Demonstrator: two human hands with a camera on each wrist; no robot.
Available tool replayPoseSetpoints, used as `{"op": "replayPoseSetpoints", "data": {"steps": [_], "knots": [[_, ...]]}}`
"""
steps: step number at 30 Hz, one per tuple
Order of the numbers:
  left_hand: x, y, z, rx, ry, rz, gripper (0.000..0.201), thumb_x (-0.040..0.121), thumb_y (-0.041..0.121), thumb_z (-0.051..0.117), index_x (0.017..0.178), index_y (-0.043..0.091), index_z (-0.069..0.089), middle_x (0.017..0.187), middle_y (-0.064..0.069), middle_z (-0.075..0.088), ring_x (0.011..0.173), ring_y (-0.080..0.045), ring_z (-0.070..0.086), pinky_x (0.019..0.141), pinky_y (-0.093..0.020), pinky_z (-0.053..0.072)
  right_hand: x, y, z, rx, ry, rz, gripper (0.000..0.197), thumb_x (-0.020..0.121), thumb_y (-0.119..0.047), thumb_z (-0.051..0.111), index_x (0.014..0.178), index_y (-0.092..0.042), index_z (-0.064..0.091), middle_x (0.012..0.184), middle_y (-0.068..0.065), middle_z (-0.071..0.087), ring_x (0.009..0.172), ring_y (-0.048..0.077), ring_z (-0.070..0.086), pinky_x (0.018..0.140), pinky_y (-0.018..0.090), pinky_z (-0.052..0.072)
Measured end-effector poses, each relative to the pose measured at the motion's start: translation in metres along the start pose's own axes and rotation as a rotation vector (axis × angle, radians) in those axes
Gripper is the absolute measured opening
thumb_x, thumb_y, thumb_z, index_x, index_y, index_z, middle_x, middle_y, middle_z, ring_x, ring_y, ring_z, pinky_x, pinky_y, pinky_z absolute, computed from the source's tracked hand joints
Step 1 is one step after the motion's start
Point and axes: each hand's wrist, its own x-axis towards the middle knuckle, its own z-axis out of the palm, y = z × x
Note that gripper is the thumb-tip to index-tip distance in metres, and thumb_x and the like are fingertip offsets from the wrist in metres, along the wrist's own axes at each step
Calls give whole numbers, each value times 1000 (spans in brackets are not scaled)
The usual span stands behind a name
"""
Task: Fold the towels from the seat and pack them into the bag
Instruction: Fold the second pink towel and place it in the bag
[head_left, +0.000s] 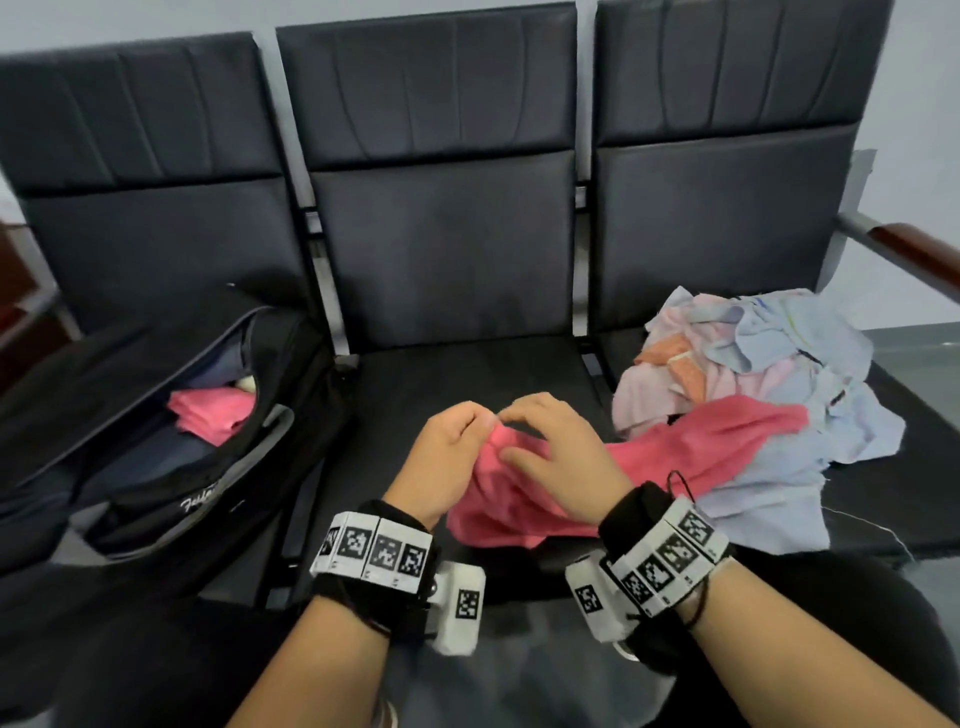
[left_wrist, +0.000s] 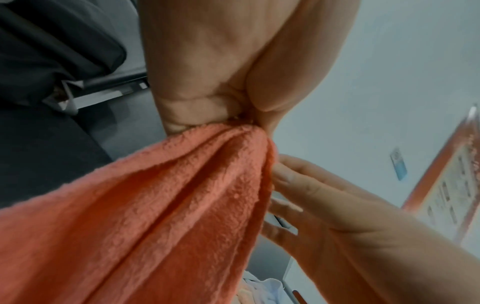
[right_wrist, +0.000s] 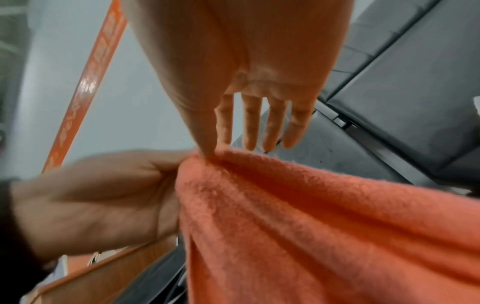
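A pink towel (head_left: 675, 447) hangs bunched over the front of the middle seat (head_left: 441, 384), its far end trailing onto the pile of towels (head_left: 769, 374) on the right seat. My left hand (head_left: 488, 423) pinches its top corner with curled fingers; the left wrist view shows the left hand (left_wrist: 233, 121) clamped on the gathered pink towel (left_wrist: 155, 216). My right hand (head_left: 519, 436) hovers against the same corner. In the right wrist view the right hand (right_wrist: 221, 142) has straight fingers, and only its thumb tip touches the pink towel (right_wrist: 311, 216). An open black bag (head_left: 156, 441) lies on the left seat.
Inside the bag lies a folded pink towel (head_left: 213, 413). The pile on the right seat holds several crumpled pale blue, pink and orange towels. A wooden armrest (head_left: 914, 249) juts out at the far right. Black seat backs stand behind.
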Motion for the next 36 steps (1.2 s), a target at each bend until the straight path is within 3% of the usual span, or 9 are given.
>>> {"op": "replayPoseSetpoints", "data": {"steps": [3,9,13,18,20,26,30,33,36], "knots": [[-3,0,-8,32,-69,61,12,97,11,62,92,9,72,88,2,72,82,-6,64,79,-23,51,-2,-4,0,33,-4,12,7,87,-19,68,82,-15,66,76,-6,62,74,8,54,71,27,41],[-7,-29,-24,206,-193,26,32,79,-10,61,93,17,71,87,1,74,78,-7,66,76,-32,54,0,4,-17,129,153,71,19,86,-4,57,89,-20,66,86,-12,69,86,4,64,81,23,49],[-14,-55,-26,383,-90,-37,33,72,-7,57,78,22,69,67,13,66,59,1,54,62,-19,44,1,11,-26,174,264,126,23,83,-11,50,90,-30,62,89,-17,67,90,3,63,84,23,48],[-19,-73,-22,406,-44,-116,16,72,-2,60,71,13,64,63,-1,63,57,-8,50,62,-30,45,1,7,-29,307,337,173,23,87,-16,49,94,-36,57,84,0,67,79,23,62,74,39,51],[-19,-78,-21,414,-26,-142,16,75,1,59,69,15,60,62,4,59,58,-8,48,58,-27,41,1,5,-29,315,333,181,23,90,-13,48,95,-34,56,83,5,68,77,29,62,73,42,51],[-20,-94,-31,413,145,-196,15,80,1,56,71,13,51,64,-3,58,56,-15,46,58,-31,40,4,9,-41,301,448,187,18,99,-5,43,96,-16,57,87,-11,62,83,-6,57,77,13,42],[-19,-97,-39,304,169,-190,22,86,0,54,81,22,56,72,-3,62,73,-23,63,70,-35,47,6,10,-49,281,477,210,19,101,-6,44,94,-11,61,86,-12,61,82,-8,55,78,13,41],[-16,-89,-27,212,42,-121,27,89,5,60,93,32,65,83,3,68,80,-12,64,79,-28,49,7,-1,-42,277,381,161,23,101,-5,46,89,-18,61,85,-13,62,82,-7,56,78,10,40],[-14,-79,-2,117,-153,-65,27,85,17,73,110,27,67,101,8,71,96,-7,66,94,-26,51,8,-11,-36,301,321,124,26,100,-6,46,88,-21,63,87,-12,67,86,-6,59,78,9,40]]}}
